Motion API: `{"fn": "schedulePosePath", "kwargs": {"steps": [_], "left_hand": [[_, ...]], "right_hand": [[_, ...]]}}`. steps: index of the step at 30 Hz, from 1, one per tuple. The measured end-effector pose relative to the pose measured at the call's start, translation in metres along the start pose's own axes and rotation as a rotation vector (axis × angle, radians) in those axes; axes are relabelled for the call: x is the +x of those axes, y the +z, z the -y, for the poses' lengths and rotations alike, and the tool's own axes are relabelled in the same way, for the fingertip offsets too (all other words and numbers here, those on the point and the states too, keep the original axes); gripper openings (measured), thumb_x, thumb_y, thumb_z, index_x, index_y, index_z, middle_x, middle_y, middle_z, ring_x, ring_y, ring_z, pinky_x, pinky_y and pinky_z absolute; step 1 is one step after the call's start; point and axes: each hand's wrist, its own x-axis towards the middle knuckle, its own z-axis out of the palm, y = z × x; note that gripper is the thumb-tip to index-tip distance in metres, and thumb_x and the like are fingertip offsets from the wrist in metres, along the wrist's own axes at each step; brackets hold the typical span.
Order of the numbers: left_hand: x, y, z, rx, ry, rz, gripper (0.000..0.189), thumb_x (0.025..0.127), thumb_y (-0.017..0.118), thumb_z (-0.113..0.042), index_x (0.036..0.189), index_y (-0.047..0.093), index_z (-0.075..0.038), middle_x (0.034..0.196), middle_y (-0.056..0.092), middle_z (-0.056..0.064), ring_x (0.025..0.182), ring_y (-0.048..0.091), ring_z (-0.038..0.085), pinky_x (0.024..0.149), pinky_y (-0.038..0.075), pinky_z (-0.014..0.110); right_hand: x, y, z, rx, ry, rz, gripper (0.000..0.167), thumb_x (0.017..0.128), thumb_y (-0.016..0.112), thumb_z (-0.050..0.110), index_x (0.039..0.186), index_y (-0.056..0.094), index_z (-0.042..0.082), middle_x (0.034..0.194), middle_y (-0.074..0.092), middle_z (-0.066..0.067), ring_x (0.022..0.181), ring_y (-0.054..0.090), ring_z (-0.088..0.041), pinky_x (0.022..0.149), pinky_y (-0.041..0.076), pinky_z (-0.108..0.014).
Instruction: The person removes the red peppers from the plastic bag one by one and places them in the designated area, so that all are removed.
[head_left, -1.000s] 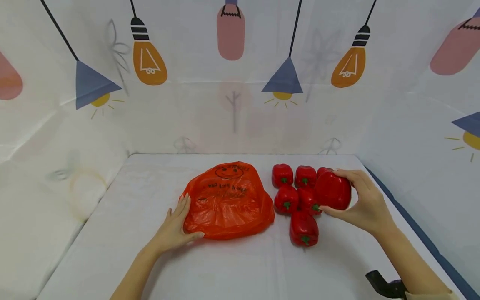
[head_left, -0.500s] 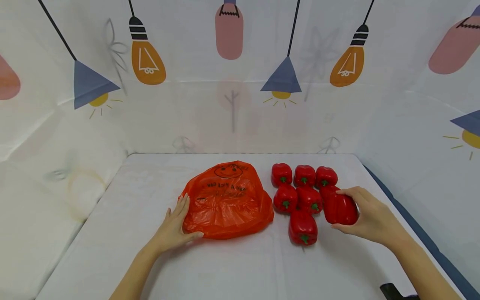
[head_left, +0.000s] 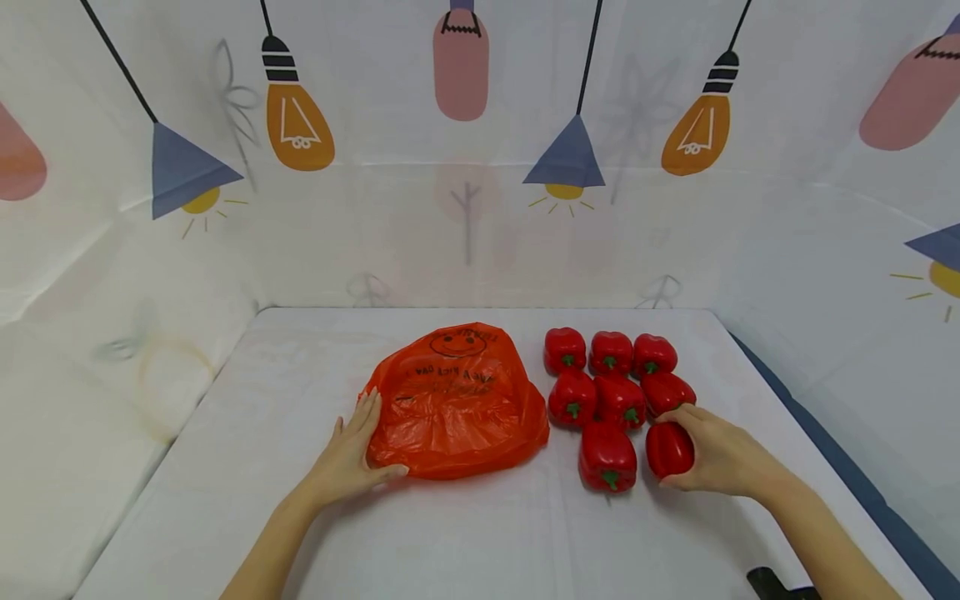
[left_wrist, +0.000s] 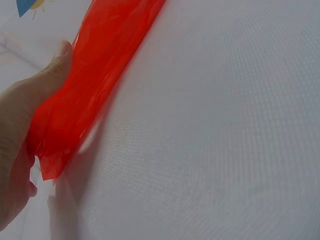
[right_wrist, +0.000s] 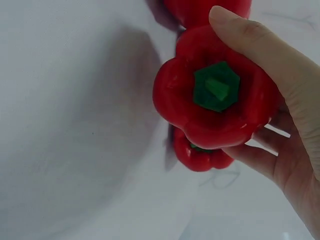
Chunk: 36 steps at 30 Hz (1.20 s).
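Note:
My right hand (head_left: 716,454) grips a red bell pepper (head_left: 669,450) at the front right of the pepper group, thumb on one side and fingers on the other. In the right wrist view this pepper (right_wrist: 170,95) turns its green stem to the camera. An orange-red plastic bag (head_left: 457,408) with a printed smiley lies puffed up on the white table. Against the bag's left edge rests my left hand (head_left: 348,462), fingers stretched and thumb spread along the near edge. The left wrist view shows the thumb (left_wrist: 57,65) lying against the bag.
Several more red bell peppers stand close together right of the bag, in rough rows, among them a front one (head_left: 607,457) and one just behind the held pepper (head_left: 667,392). The white table (head_left: 465,542) meets a patterned wall sheet (head_left: 450,233) at the back.
My right hand has brought its pepper down and toward the front, from over the right side of the group to beside the front pepper. The left hand and bag have stayed put.

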Motion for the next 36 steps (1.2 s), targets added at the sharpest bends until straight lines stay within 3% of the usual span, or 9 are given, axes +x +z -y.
{"fn": "schedulePosePath", "kwargs": {"steps": [11,16,21,25,30,36], "left_hand": [[0.002,0.001,0.001,0.008,-0.004,0.007,0.117,0.074,0.071,-0.063,0.152,0.015,0.002,0.158,0.014,0.02,0.144,0.013,0.037,0.109,0.005,0.067],[0.002,0.0,0.0,0.009,-0.007,0.011,0.117,0.074,0.071,-0.063,0.152,0.014,0.002,0.158,0.013,0.02,0.145,0.013,0.037,0.109,0.005,0.067],[0.002,0.001,0.001,0.01,-0.004,0.007,0.116,0.074,0.072,-0.062,0.152,0.014,0.002,0.159,0.013,0.02,0.145,0.013,0.037,0.109,0.006,0.067],[0.002,0.001,0.002,0.005,-0.003,0.002,0.116,0.074,0.072,-0.061,0.152,0.014,0.002,0.159,0.012,0.019,0.145,0.013,0.037,0.109,0.005,0.067],[0.002,0.001,0.002,0.001,0.006,-0.005,0.116,0.073,0.073,-0.061,0.152,0.015,0.003,0.158,0.013,0.02,0.144,0.014,0.037,0.109,0.006,0.068],[0.001,0.001,0.003,0.0,0.001,0.0,0.116,0.073,0.073,-0.061,0.152,0.015,0.002,0.159,0.013,0.019,0.145,0.013,0.037,0.109,0.005,0.067]], "right_hand": [[0.009,0.011,-0.001,-0.002,0.007,0.063,0.077,0.052,0.092,0.043,0.113,0.06,0.008,0.107,0.061,-0.01,0.098,0.058,-0.03,0.062,0.058,-0.041],[0.011,0.013,0.001,-0.006,0.046,0.097,0.081,0.054,0.091,0.047,0.119,0.061,0.007,0.114,0.059,-0.014,0.102,0.056,-0.035,0.064,0.058,-0.046],[0.012,0.013,0.003,-0.055,0.017,0.073,0.086,0.054,0.09,0.05,0.124,0.061,0.009,0.12,0.056,-0.018,0.108,0.053,-0.038,0.068,0.056,-0.052],[0.012,0.013,0.004,-0.069,-0.001,0.056,0.087,0.055,0.09,0.049,0.126,0.06,0.009,0.121,0.056,-0.02,0.109,0.053,-0.039,0.069,0.056,-0.054],[0.011,0.012,0.002,-0.024,0.033,0.082,0.08,0.06,0.089,0.042,0.125,0.058,0.008,0.121,0.056,-0.022,0.108,0.053,-0.042,0.067,0.056,-0.052],[0.009,0.011,-0.003,-0.019,0.06,0.1,0.077,0.057,0.092,0.033,0.122,0.057,0.009,0.118,0.056,-0.019,0.106,0.053,-0.041,0.065,0.057,-0.05]]}}
